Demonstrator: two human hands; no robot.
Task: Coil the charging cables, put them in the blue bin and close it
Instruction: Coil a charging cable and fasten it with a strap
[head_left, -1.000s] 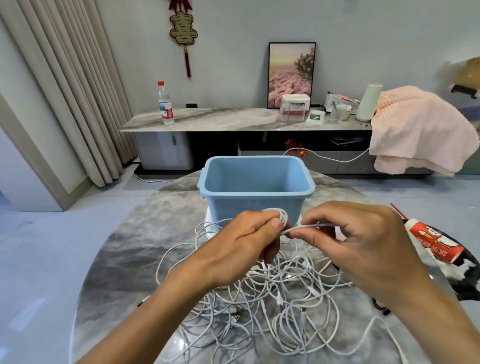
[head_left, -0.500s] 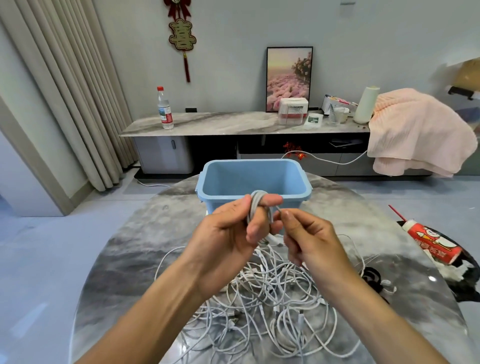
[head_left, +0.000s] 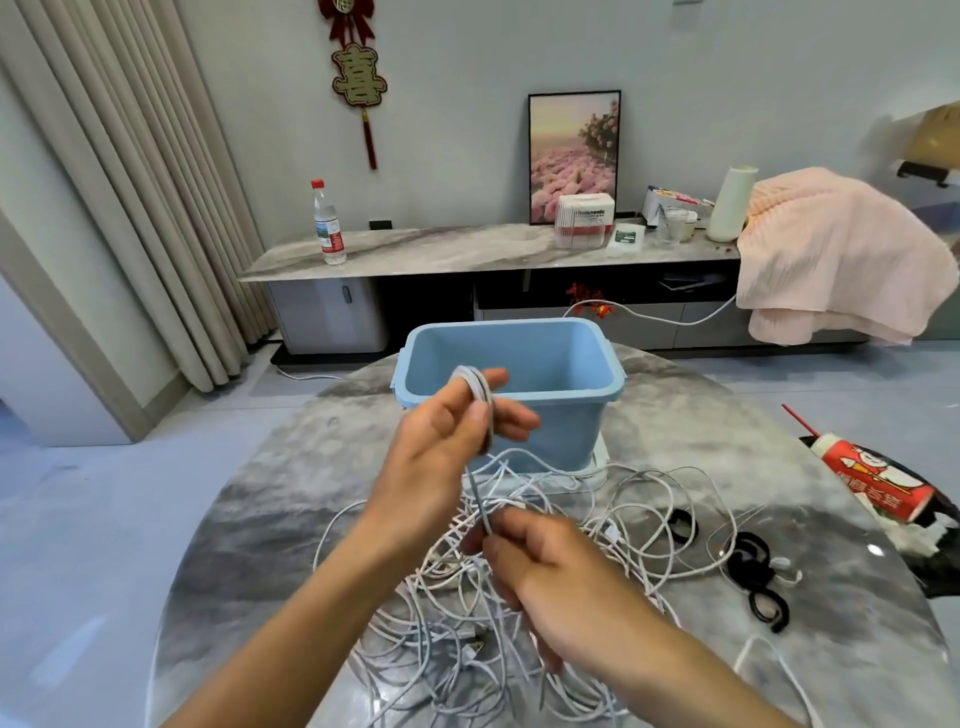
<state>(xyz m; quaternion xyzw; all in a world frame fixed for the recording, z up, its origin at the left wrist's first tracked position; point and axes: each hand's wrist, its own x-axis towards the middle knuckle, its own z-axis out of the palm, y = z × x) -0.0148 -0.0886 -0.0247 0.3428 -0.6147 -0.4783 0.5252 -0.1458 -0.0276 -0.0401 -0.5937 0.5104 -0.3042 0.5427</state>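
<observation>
An open blue bin (head_left: 550, 415) stands on the round marble table (head_left: 291, 483), seemingly on a white lid (head_left: 597, 464). My left hand (head_left: 441, 441) is raised in front of the bin with a small white cable coil (head_left: 480, 397) wound round its fingers. From the coil a strand runs down to my right hand (head_left: 550, 566), which pinches it low over the table. Beneath both hands lies a tangled heap of white charging cables (head_left: 483, 639).
Black cable ties (head_left: 753, 577) lie on the table to the right. A red can with a straw (head_left: 878, 480) lies at the table's right edge. Behind stand a sideboard with a water bottle (head_left: 327, 223) and a pink blanket (head_left: 836, 260).
My right hand has dropped from beside the coil down toward the cable heap, drawing the strand downward. My left hand keeps the coil raised before the bin.
</observation>
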